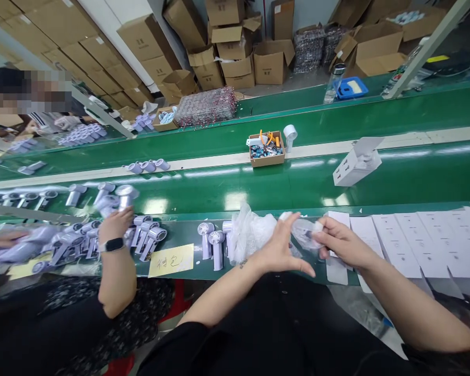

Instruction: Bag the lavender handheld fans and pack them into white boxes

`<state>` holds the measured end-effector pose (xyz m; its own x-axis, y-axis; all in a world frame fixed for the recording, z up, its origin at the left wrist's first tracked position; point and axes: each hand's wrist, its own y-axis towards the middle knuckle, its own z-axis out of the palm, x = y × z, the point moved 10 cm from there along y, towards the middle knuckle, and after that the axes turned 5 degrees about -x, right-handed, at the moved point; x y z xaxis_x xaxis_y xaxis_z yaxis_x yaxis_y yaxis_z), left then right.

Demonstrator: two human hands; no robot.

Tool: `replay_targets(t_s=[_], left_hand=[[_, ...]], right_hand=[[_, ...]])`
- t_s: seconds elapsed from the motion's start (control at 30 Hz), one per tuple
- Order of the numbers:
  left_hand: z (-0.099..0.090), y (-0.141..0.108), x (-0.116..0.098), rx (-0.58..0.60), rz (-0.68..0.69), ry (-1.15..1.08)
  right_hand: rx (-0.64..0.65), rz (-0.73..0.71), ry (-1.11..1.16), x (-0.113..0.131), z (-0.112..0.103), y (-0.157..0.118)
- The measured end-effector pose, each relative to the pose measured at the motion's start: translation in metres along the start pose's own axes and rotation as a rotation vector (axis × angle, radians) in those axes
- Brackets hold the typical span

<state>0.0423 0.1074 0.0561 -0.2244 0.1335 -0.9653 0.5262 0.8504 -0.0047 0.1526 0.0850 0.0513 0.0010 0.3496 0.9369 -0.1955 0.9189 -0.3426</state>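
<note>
My right hand [339, 241] pinches a small clear plastic bag [303, 231] between thumb and fingers; something dark shows inside it, too blurred to name. Close by on the left, my left hand [278, 249] is open, thumb stretched away from the fingers. White covers sit on fingertips of both hands. Beyond my left wrist lies a heap of clear plastic bags [248, 235]. Lavender handheld fans [217, 249] rest left of that heap, one partly hidden by it. White printed cards or leaflets [339, 222] lie under and beside my right hand.
Several flat white boxes [407, 243] line the bench at right. On the green conveyor [219, 190] stand an open white box [356, 164] and a small carton of parts [268, 154]. At left, a co-worker's hand [117, 224] moves over more fans, past a yellow handwritten note [171, 260].
</note>
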Motion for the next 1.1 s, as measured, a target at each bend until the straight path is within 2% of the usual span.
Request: replay_targets(t_s=[0.03,0.1,0.17,0.2,0.23,0.3,0.37,0.43,0.47,0.53,0.63,0.7,0.73,0.83,0.9,0.97,1.03,1.1], left_hand=[[0.003,0.0,0.001,0.0,0.045,0.05],[-0.002,0.0,0.01,-0.09,0.091,0.095],[-0.023,-0.004,0.028,-0.261,0.043,0.043],[-0.038,-0.008,0.042,-0.362,-0.031,-0.025],[-0.052,-0.014,0.058,-0.461,-0.132,-0.122],[-0.073,-0.028,0.091,-0.63,-0.348,-0.359],[-0.082,-0.038,0.109,-0.726,-0.484,-0.558],[-0.087,-0.041,0.114,-0.766,-0.501,-0.657],[-0.089,-0.041,0.114,-0.774,-0.492,-0.677],[-0.093,-0.042,0.113,-0.781,-0.482,-0.692],[-0.101,-0.045,0.114,-0.826,-0.491,-0.72],[-0.104,-0.044,0.111,-0.864,-0.489,-0.768],[-0.104,-0.041,0.108,-0.869,-0.48,-0.796],[-0.09,-0.022,0.087,-0.781,-0.413,-0.841],[-0.074,-0.007,0.07,-0.665,-0.351,-0.78],[-0.064,0.003,0.053,-0.602,-0.262,-0.566],[-0.06,0.007,0.029,-0.589,-0.094,-0.199],[-0.044,0.008,-0.003,-0.525,0.112,0.22]], right_hand=[[0.098,-0.014,-0.025,0.007,0.01,0.001],[0.321,-0.035,-0.181,0.013,0.023,-0.003],[0.422,-0.066,-0.456,0.0,0.013,-0.009],[0.406,-0.089,-0.617,-0.013,0.002,-0.008],[0.337,-0.12,-0.796,-0.028,-0.011,-0.006],[0.26,-0.202,-1.125,-0.065,-0.02,-0.001],[0.298,-0.342,-1.348,-0.098,-0.007,0.004],[0.352,-0.443,-1.449,-0.116,0.005,0.012],[0.368,-0.471,-1.467,-0.116,0.007,0.017],[0.348,-0.51,-1.465,-0.099,0.001,0.03],[0.13,-0.625,-1.388,-0.044,-0.023,0.045],[-0.073,-0.682,-1.286,-0.014,-0.04,0.046],[-0.15,-0.69,-1.237,-0.007,-0.047,0.045],[-0.261,-0.652,-1.113,-0.01,-0.053,0.04],[-0.254,-0.599,-1.031,-0.023,-0.051,0.036],[-0.228,-0.52,-0.942,-0.037,-0.052,0.033],[-0.204,-0.438,-0.861,-0.053,-0.056,0.03],[-0.219,-0.395,-0.782,-0.065,-0.062,0.028]])
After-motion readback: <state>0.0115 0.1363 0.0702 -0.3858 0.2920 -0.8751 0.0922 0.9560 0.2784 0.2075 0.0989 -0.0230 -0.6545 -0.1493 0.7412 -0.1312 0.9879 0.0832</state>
